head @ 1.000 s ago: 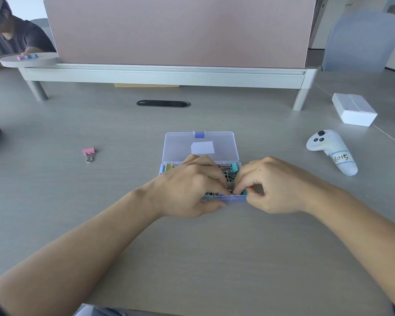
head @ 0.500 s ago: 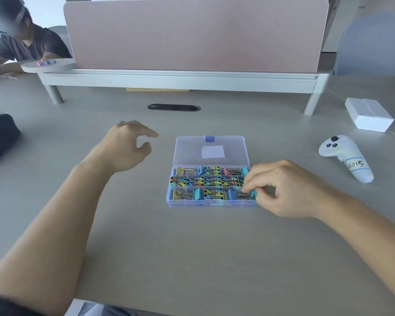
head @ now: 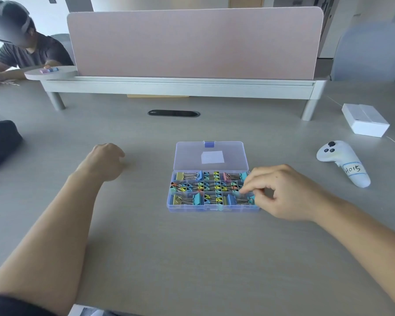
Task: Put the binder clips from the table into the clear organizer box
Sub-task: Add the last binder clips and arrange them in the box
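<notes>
Left hand (head: 105, 161) and right hand (head: 285, 192) bare; dark left sleeve (head: 12, 305).

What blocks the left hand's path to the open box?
Nothing visible. Only bare table lies between the left hand and the box; its lid is folded back. The right hand sits at the box's right end.

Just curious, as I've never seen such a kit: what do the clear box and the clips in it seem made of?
The organizer box looks like thin, glossy clear plastic: the table shows through its open lid. The binder clips look like colour-coated metal with shiny silver wire handles, though small details are hard to tell.
</notes>
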